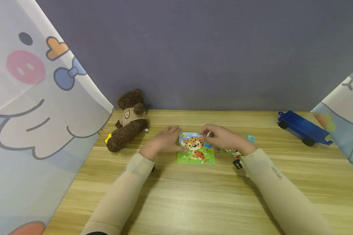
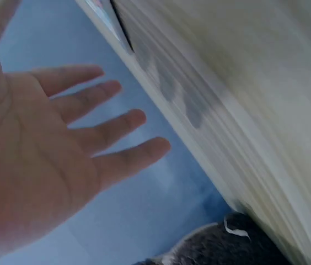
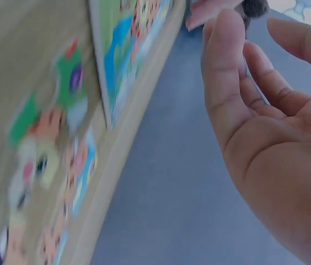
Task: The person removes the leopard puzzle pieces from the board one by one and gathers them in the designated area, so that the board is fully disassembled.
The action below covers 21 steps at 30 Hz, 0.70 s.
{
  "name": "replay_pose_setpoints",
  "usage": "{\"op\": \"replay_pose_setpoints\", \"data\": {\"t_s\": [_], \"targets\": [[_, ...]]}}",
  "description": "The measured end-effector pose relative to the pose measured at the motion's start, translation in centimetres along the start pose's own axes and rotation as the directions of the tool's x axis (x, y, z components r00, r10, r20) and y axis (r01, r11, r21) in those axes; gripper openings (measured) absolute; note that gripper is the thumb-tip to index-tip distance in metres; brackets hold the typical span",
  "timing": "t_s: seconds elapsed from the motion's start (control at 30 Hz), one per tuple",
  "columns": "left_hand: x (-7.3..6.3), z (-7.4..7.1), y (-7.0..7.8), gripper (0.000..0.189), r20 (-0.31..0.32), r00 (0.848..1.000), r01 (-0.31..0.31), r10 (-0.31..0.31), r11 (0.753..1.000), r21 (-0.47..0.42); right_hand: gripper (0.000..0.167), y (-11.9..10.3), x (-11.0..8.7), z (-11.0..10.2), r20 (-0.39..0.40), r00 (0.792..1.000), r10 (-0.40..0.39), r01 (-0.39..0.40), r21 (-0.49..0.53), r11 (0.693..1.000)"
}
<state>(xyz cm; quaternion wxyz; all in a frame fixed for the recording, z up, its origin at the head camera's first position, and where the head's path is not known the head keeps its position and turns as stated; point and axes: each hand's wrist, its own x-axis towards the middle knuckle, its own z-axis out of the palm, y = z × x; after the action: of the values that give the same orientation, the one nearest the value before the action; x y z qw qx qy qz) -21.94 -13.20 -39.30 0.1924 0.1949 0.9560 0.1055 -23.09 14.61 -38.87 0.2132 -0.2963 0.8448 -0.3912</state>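
A square puzzle board [image 1: 196, 150] with a spotted leopard picture lies flat on the wooden table [image 1: 194, 195]. My left hand [image 1: 176, 138] rests at the board's left edge. In the left wrist view the left hand [image 2: 117, 116] has straight, spread fingers and an empty palm. My right hand [image 1: 207, 133] hovers over the board's upper right corner. In the right wrist view the right hand [image 3: 255, 33] has loosely bent fingers with nothing between them. The board [image 3: 128, 49] shows blurred beside it. Loose puzzle pieces [image 1: 230, 151] [image 3: 51, 154] lie just right of the board.
A brown teddy bear [image 1: 129, 122] sits at the back left, also in the left wrist view [image 2: 216, 251]. A blue toy trailer [image 1: 303, 128] stands at the back right. Printed curtains [image 1: 32, 114] hang on both sides, and a grey wall [image 1: 194, 49] closes the back.
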Motion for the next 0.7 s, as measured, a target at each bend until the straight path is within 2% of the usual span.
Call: {"op": "replay_pose_setpoints", "data": {"t_s": [0.17, 0.33, 0.53, 0.7], "targets": [[-0.6, 0.2, -0.9, 0.132, 0.054, 0.997, -0.049, 0.050, 0.998, -0.027, 0.039, -0.9, 1.5, 1.8, 0.025, 0.999, -0.026, 0.025, 0.023, 0.999], [-0.6, 0.4, -1.2, 0.143, 0.092, 0.994, -0.049, 0.050, 0.999, -0.012, 0.047, -1.1, 2.7, 3.4, 0.053, 0.998, -0.021, 0.018, 0.050, 0.999], [-0.4, 0.6, -1.4, 0.144, 0.106, 0.994, -0.040, 0.040, 0.999, 0.003, 0.052, -1.0, 3.7, 4.6, 0.074, 0.997, 0.023, -0.026, 0.045, 0.999], [-0.3, 0.8, -1.5, 0.142, 0.110, 0.994, -0.025, 0.024, 1.000, 0.004, 0.053, -0.9, 4.3, 5.3, 0.086, 0.996, 0.000, 0.002, -0.014, 1.000]]}}
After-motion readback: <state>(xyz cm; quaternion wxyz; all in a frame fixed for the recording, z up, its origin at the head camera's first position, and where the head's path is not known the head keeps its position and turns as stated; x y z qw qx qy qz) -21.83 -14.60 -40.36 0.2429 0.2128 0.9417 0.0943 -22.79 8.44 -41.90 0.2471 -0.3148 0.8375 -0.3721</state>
